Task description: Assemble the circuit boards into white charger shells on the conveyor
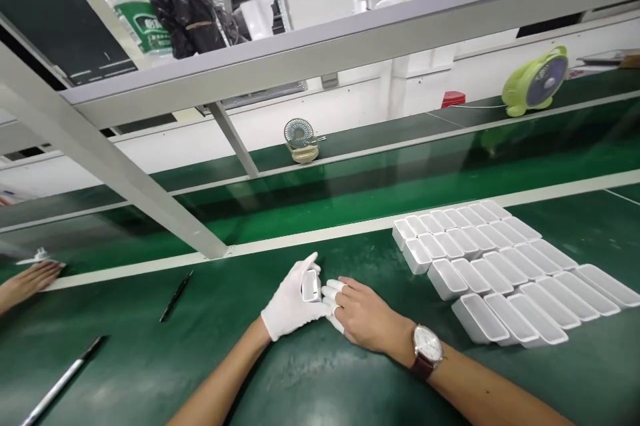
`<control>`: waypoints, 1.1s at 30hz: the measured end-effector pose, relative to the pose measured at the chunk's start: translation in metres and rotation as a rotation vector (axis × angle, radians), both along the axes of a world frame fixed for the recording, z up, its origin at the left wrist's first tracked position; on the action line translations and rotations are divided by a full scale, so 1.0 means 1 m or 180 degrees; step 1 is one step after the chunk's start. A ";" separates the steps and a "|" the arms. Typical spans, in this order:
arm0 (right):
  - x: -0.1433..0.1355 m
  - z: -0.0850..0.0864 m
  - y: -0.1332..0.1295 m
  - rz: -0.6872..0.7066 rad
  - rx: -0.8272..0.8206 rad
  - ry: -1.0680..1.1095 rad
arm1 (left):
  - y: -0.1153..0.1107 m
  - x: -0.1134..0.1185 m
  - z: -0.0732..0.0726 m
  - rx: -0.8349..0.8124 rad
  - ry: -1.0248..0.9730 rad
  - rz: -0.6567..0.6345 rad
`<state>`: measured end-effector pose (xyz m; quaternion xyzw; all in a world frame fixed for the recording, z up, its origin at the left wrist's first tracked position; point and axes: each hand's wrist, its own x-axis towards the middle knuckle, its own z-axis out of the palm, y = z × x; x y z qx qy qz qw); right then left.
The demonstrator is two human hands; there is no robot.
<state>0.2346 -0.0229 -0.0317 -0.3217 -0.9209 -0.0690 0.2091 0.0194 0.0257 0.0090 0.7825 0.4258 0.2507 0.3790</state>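
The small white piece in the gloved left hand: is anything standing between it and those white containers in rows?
Yes, the right hand: its covered fingertips are right beside the small white piece, on the side toward the rows of white containers. Beyond that hand, nothing visible stands in the way.

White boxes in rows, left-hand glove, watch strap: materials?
White boxes: probably moulded plastic, satin finish; even white walls, rounded corners, smooth rims.
Left-hand glove: likely thin fabric, matte; it hugs the hand and shows no shine. Fibre type can't be told.
Watch strap: looks like dark brown leather, low sheen; could be imitation.
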 end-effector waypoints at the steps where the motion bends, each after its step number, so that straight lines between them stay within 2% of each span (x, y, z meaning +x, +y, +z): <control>1: -0.001 -0.003 -0.001 0.0050 0.0000 0.0045 | -0.002 0.002 -0.003 0.0033 0.0035 0.0102; 6: -0.004 -0.012 -0.004 0.0069 0.0045 0.0439 | -0.001 -0.001 -0.006 0.0293 0.0160 0.0732; 10: -0.004 -0.010 -0.006 0.0117 0.0046 0.0420 | 0.002 -0.009 -0.005 0.0149 -0.0024 0.1074; 17: -0.005 0.000 -0.009 0.0210 0.0038 0.0340 | 0.016 -0.016 -0.013 0.0112 -0.0012 0.1157; 23: -0.007 -0.002 -0.011 0.0198 -0.0010 0.0368 | 0.023 -0.024 -0.019 0.0132 -0.0167 0.1088; 30: -0.010 0.004 -0.011 0.0163 0.0187 0.0394 | 0.019 -0.026 -0.012 0.0137 -0.0230 0.1127; 33: -0.012 -0.001 -0.009 0.0227 0.0248 0.0345 | 0.016 -0.025 -0.008 0.0116 -0.0226 0.1123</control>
